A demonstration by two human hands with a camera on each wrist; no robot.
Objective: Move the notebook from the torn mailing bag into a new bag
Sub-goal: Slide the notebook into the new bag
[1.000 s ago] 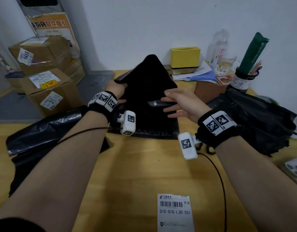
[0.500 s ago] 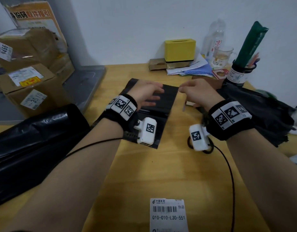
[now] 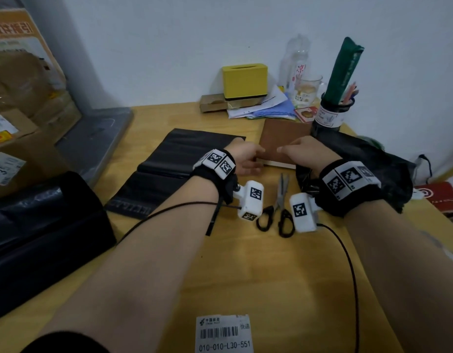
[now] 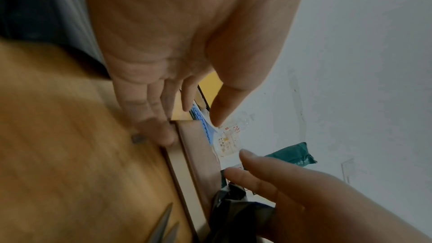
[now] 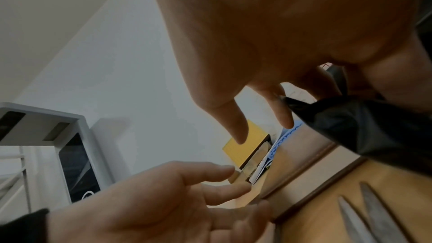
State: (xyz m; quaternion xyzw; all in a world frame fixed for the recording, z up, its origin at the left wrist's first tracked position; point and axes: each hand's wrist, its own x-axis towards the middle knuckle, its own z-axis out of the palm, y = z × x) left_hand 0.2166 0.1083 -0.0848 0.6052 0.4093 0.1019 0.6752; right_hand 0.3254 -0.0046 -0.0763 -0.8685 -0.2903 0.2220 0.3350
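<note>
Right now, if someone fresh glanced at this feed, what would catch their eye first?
Probably the two hands meeting at mid-table: the left hand and right hand both reach the near edge of the brown notebook. Next, the flat black mailing bag lying just left of it, and the scissors between the wrists. The yellow box at the wall stands out by colour.

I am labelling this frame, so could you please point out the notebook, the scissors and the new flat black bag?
notebook [image 3: 284,141]: head view, on its brown cover.
scissors [image 3: 282,189]: head view, on the blades.
new flat black bag [image 3: 184,149]: head view, on its upper panel.
</note>
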